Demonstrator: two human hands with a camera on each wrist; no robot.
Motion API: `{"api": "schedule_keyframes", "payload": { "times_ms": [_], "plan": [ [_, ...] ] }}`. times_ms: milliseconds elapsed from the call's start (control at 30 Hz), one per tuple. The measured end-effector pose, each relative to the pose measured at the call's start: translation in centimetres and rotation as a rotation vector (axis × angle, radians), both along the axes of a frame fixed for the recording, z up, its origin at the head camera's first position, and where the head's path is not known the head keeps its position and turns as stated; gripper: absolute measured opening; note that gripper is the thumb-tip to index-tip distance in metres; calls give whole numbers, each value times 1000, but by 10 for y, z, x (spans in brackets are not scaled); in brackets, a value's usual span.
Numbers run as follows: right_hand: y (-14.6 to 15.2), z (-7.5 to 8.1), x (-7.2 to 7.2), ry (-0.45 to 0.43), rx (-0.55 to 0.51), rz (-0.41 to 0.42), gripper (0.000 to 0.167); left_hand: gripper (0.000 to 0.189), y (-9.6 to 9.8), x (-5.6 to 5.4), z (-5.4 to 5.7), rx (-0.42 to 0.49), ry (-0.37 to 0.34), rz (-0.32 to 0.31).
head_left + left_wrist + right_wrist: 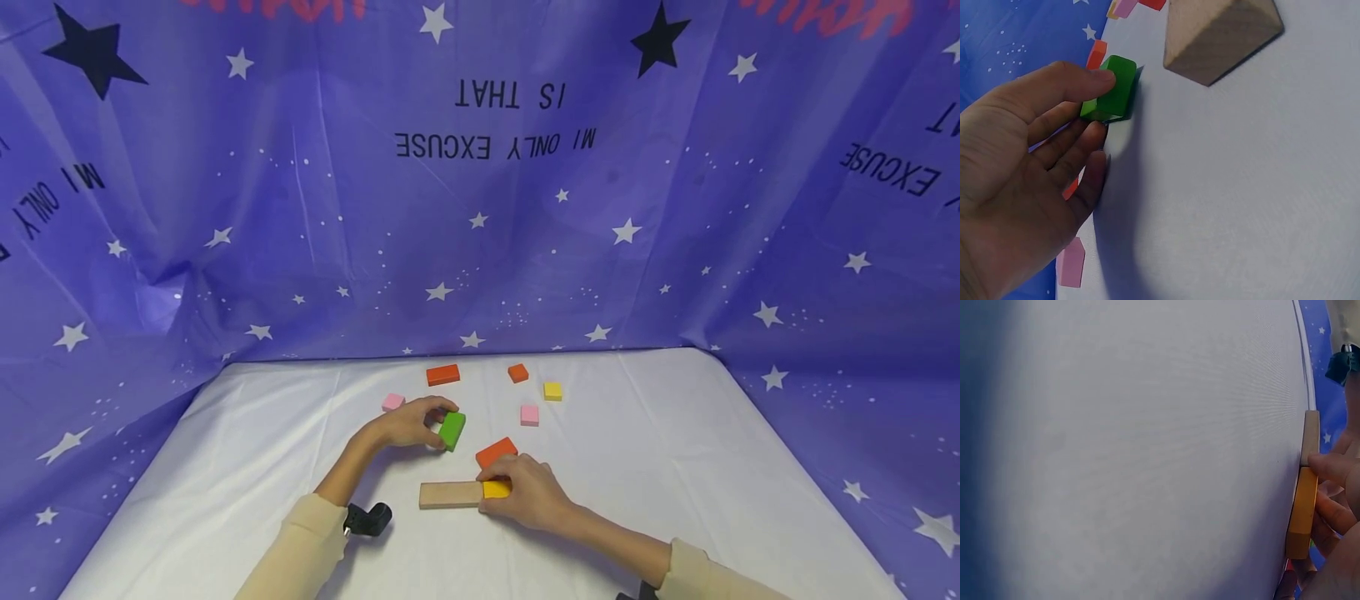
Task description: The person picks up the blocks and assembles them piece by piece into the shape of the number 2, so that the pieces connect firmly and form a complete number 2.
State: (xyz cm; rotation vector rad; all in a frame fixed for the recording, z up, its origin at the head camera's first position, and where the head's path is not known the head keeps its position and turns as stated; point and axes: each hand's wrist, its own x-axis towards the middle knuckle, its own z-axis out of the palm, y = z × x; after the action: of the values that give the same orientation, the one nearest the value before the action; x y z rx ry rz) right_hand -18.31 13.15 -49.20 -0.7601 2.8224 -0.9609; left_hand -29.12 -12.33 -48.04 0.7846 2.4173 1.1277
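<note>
My left hand (405,423) pinches a green block (452,430) between thumb and fingers, above the middle of the table. In the left wrist view the thumb lies across one face of this green block (1124,87). My right hand (534,493) grips a yellow block (495,489), whose right part the hand covers. That yellow block (1301,512) meets the end of a long plain wooden block (450,495), and the right thumb is at their joint. An orange-red block (496,452) lies just beyond the right hand's fingers.
Farther back lie a long red block (443,375), a small orange block (518,372), a small yellow block (552,392) and a pink block (529,415). Another pink block (393,402) is partly behind the left hand. A purple starred curtain (480,275) surrounds the white table (637,433).
</note>
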Motion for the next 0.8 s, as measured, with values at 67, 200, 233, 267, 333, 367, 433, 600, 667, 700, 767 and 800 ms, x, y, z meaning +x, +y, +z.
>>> {"api": "schedule_keyframes", "payload": {
  "times_ms": [67,200,233,267,333,367,433,600,667,700,767,800],
  "plan": [
    [0,0,0,0,-2,1,27,62,0,0,1,-1,-5,-2],
    [-1,0,0,5,1,-1,27,60,1,3,3,0,-16,-10],
    [-1,0,0,5,2,-1,27,60,1,4,3,0,-17,-11],
    [-1,0,0,4,3,-2,27,60,0,4,3,0,-17,-11],
    [-1,-1,0,2,1,-2,27,60,0,6,4,2,-21,-9],
    [0,-1,0,1,0,-2,27,60,-1,7,4,1,-25,-7],
    [0,-1,0,0,-3,-1,27,61,-1,9,4,4,-29,-10],
    [-1,-2,-1,-1,-9,-1,27,60,-2,15,5,12,-31,-26],
    [-1,-1,-1,-1,-12,-1,27,60,-3,17,5,9,-31,-22],
    [-1,-1,-1,-2,-13,-1,27,60,-3,19,6,8,-35,-19],
    [-1,-1,-1,-3,-13,-1,27,60,-3,22,5,7,-40,-20],
    [-1,0,0,-4,-12,-2,27,60,-3,23,5,6,-42,-19]
  ]
}}
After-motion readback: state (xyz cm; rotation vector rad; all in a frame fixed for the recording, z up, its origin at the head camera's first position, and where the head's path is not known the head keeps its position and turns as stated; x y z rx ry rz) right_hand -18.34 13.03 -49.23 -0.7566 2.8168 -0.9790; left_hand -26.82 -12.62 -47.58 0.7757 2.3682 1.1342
